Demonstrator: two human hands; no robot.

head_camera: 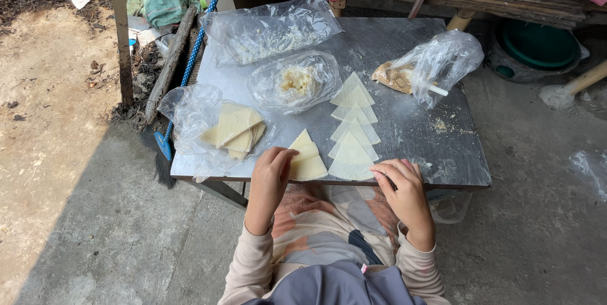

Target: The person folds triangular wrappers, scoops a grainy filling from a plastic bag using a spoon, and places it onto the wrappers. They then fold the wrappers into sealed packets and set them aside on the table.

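I sit at a small grey metal table (411, 134). My left hand (272, 175) rests at the near edge, fingertips on a small stack of pale triangular dough wrappers (306, 159). My right hand (401, 185) is curled at the table's front edge, pinching what looks like a thin dark utensil beside the nearest wrapper of a row of overlapping triangular wrappers (354, 128) laid out toward the far side. What exactly the right hand grips is hard to tell.
A clear bag of more wrappers (231, 129) lies left. A bag of pale filling (296, 81) sits mid-table, a large crumpled bag (272, 30) behind it, a bag of brown crumbly stuff (417, 71) at right. A broom (186, 71) leans left; a green basin (537, 45) stands far right.
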